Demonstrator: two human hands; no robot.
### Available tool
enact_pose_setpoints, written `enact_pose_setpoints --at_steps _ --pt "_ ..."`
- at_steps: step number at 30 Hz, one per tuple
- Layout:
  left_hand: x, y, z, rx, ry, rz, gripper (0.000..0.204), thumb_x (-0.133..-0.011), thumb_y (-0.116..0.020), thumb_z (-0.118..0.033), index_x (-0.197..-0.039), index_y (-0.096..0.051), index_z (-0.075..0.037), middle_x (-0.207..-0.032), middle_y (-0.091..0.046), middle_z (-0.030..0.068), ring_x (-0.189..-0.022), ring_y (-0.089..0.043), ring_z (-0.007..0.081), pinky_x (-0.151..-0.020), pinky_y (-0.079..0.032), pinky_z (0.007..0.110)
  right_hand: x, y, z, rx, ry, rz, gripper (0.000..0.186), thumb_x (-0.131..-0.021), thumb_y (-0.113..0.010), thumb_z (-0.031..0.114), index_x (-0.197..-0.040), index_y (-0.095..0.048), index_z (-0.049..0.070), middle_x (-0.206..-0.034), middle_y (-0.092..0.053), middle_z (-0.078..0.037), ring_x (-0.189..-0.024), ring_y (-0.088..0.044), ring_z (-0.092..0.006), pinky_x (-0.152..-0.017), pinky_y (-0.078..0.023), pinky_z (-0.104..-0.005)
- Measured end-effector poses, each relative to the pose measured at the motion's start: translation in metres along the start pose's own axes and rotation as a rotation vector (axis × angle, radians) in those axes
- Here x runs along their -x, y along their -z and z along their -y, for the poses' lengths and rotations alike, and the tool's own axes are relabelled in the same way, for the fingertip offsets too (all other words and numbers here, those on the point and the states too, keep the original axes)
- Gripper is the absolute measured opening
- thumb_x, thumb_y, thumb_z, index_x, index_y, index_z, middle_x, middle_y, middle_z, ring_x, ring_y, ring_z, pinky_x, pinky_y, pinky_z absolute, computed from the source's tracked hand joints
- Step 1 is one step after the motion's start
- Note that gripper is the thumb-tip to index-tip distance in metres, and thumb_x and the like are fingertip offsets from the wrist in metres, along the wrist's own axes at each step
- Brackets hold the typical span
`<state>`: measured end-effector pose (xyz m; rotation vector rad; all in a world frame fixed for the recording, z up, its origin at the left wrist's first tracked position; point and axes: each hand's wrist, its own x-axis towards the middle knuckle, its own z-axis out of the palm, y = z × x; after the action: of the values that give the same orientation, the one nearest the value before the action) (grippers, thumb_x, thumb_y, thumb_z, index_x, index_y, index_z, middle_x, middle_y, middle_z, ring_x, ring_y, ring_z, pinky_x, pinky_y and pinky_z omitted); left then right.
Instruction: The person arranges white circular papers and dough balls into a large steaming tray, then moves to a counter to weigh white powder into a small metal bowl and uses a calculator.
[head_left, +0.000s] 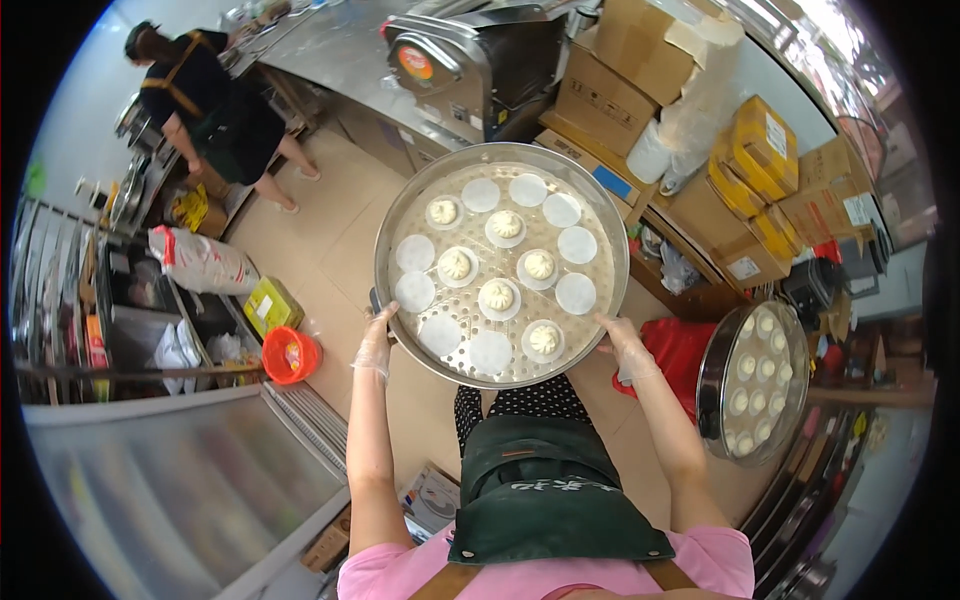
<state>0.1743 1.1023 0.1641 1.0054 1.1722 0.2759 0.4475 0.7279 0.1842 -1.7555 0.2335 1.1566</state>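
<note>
Out in front of me is a large round perforated metal steamer tray (pixel 501 152), grasped at its lower sides by both hands in clear gloves. My left hand (pixel 376 335) is closed on the left rim. My right hand (pixel 625 342) grips the lower right rim, with some fingertips hidden by the tray. Several pleated white buns (pixel 505 225) sit on paper discs, and several other paper discs (pixel 480 195) lie bare among them.
Another bun tray (pixel 712 395) stands at right beside red material (pixel 660 365). Cardboard boxes (pixel 625 60) and a metal machine (pixel 445 85) line the back. A co-worker (pixel 200 110) stands upper left by shelving. An orange bucket (pixel 290 370) sits left.
</note>
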Motion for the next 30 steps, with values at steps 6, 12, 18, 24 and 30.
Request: enact_pose_setpoints --at_steps 6,12,18,24,30 --pt "-0.014 -0.002 0.008 0.183 -0.008 0.041 0.047 -0.079 -0.067 -0.018 -0.121 -0.049 -0.008 -0.107 -0.06 0.0086 -0.093 -0.06 0.0213 -0.074 -0.052 0.035 0.017 -0.014 0.011 -0.017 0.054 -0.143 0.081 -0.079 -0.066 0.035 -0.139 -0.026 -0.003 -0.127 -0.052 -0.017 -0.111 -0.055 -0.0295 -0.089 -0.046 -0.0432" --pt "-0.02 0.008 0.014 0.233 0.008 0.032 0.048 -0.078 -0.066 -0.016 -0.121 -0.048 -0.005 -0.115 -0.056 0.0092 -0.104 -0.055 0.0235 -0.088 -0.047 0.037 0.026 -0.019 0.021 -0.058 0.084 -0.159 0.09 -0.075 -0.067 0.032 -0.14 -0.019 -0.008 -0.128 -0.051 -0.019 -0.113 -0.054 -0.0289 -0.087 -0.047 -0.0411" --pt "-0.025 0.01 0.003 0.121 0.096 0.107 0.041 -0.073 -0.064 -0.014 -0.112 -0.054 -0.006 -0.104 -0.057 0.0075 -0.095 -0.054 0.0238 -0.087 -0.045 0.037 0.0 -0.012 0.005 0.088 0.124 -0.219 0.061 -0.074 -0.062 0.019 -0.128 -0.046 -0.006 -0.107 -0.062 -0.018 -0.098 -0.061 -0.0265 -0.079 -0.05 -0.0392" --pt "-0.026 0.03 0.001 0.199 0.062 0.099 0.033 -0.07 -0.061 -0.013 -0.102 -0.057 -0.004 -0.102 -0.057 0.0084 -0.094 -0.052 0.0241 -0.089 -0.042 0.036 -0.01 -0.022 0.008 0.191 0.125 -0.313 0.039 -0.08 -0.058 0.015 -0.111 -0.058 -0.008 -0.099 -0.066 -0.021 -0.097 -0.063 -0.0261 -0.082 -0.047 -0.0354" --pt "-0.007 0.03 -0.048 0.118 -0.039 0.136 0.028 -0.073 -0.059 -0.011 -0.099 -0.056 -0.004 -0.094 -0.057 0.0068 -0.087 -0.053 0.0212 -0.085 -0.043 0.033 0.023 -0.015 0.022 0.024 0.216 -0.246 0.039 -0.076 -0.058 0.008 -0.112 -0.058 -0.006 -0.098 -0.066 -0.018 -0.091 -0.063 -0.0241 -0.079 -0.048 -0.0327"
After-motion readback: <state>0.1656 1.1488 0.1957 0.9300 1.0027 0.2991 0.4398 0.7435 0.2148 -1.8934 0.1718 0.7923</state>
